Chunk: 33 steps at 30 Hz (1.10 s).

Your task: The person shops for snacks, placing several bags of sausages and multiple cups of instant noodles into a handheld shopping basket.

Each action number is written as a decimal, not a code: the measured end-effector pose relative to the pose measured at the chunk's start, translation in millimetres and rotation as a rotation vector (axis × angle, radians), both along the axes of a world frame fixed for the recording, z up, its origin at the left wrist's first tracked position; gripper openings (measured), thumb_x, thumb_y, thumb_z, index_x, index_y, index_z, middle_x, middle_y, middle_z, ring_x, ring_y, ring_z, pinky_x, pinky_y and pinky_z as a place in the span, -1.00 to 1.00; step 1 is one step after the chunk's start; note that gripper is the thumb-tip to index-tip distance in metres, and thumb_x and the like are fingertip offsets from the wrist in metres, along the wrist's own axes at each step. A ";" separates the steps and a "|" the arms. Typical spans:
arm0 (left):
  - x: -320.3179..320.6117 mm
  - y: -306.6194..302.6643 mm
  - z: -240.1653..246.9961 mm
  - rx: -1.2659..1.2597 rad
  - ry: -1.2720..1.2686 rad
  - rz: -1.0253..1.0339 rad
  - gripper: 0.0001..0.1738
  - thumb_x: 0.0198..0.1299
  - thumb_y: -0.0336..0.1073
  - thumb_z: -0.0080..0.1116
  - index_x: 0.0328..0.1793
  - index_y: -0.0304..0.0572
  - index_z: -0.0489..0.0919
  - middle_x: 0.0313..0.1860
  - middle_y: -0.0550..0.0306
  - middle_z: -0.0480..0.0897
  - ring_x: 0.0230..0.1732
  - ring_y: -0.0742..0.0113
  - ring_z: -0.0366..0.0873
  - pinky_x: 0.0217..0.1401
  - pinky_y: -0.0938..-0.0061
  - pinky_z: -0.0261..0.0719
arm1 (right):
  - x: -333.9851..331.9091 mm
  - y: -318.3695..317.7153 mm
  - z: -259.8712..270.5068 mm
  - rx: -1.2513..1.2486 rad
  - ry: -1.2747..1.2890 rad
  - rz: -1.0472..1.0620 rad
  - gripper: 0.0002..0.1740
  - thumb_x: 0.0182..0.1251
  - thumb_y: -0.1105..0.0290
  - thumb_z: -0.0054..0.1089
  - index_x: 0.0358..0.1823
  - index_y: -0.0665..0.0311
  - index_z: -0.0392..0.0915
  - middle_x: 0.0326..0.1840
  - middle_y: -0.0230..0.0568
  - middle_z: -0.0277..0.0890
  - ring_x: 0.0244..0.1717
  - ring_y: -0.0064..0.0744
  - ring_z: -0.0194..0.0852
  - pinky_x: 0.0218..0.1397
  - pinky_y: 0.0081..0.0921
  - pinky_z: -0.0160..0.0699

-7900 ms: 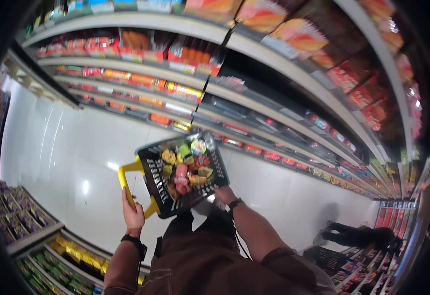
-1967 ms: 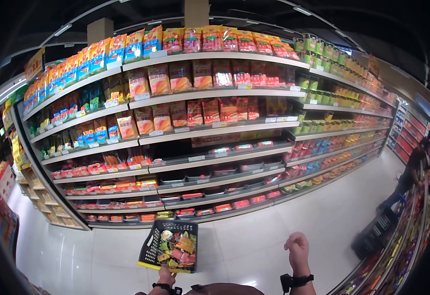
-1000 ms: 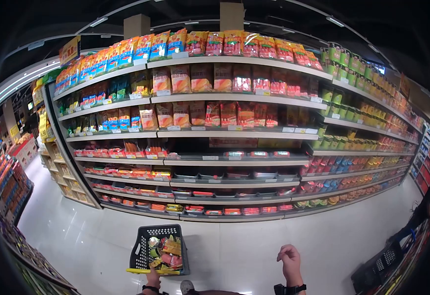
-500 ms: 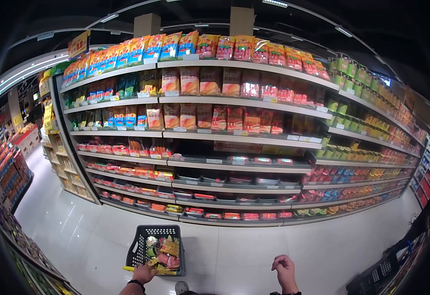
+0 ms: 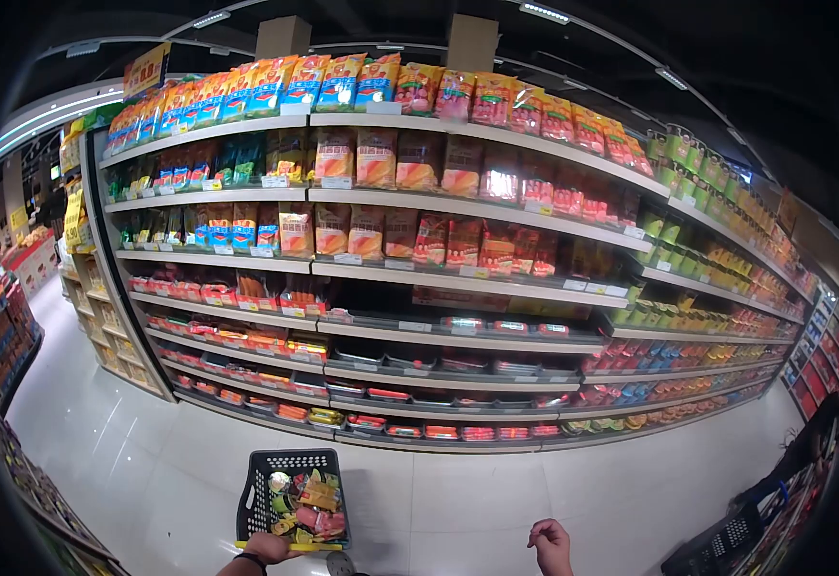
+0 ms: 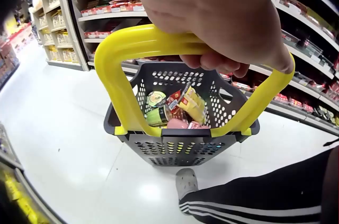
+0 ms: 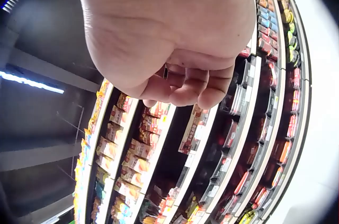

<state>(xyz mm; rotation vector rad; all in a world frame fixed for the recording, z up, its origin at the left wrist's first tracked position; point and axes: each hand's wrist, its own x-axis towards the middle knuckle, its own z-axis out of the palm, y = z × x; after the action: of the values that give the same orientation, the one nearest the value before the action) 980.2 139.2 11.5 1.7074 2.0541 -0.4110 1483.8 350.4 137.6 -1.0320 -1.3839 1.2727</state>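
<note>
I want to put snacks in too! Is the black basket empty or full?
Not empty: the basket holds a green cup and a yellow packet. Open space shows near its far wall.

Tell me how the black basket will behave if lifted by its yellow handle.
The black basket should stay stiff, since its perforated walls hold their shape. The yellow handle looks rigid too. Packets lie jumbled inside, so they may shift if it tilts.
</note>
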 end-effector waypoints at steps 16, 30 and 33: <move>-52.6 78.8 23.2 0.209 -0.091 0.092 -0.22 0.06 0.45 -0.22 -0.32 -0.15 0.65 -0.44 0.00 0.64 -0.40 0.03 0.62 -0.30 0.21 0.56 | -226.9 54.0 25.5 -0.055 -0.049 0.322 -0.85 0.16 0.66 -0.10 -0.30 0.31 0.43 -0.50 -0.49 0.31 -0.47 -0.77 0.22 -0.41 -0.78 0.21; -112.4 132.9 7.9 0.307 -0.227 0.216 -0.22 0.03 0.44 -0.20 -0.22 -0.16 0.64 -0.39 -0.05 0.65 -0.30 -0.02 0.62 -0.21 0.19 0.56 | -292.6 65.7 51.2 0.042 -0.269 0.432 -0.84 0.14 0.63 -0.04 -0.27 0.30 0.46 -0.32 -0.46 0.37 -0.33 -0.73 0.30 -0.24 -0.74 0.33; -122.1 146.8 4.9 0.283 -0.228 0.179 -0.19 0.02 0.46 -0.21 -0.21 -0.18 0.63 -0.40 -0.05 0.65 -0.30 -0.02 0.62 -0.23 0.19 0.56 | -296.1 80.2 56.3 0.098 -0.264 0.411 -0.85 0.18 0.59 -0.08 -0.26 0.32 0.45 -0.37 -0.46 0.34 -0.40 -0.74 0.22 -0.33 -0.74 0.26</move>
<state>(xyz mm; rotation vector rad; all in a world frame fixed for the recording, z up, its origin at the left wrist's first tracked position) 858.1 285.9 16.4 1.6158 2.1466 0.1329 1187.6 430.7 193.9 -0.8990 -1.9157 1.3775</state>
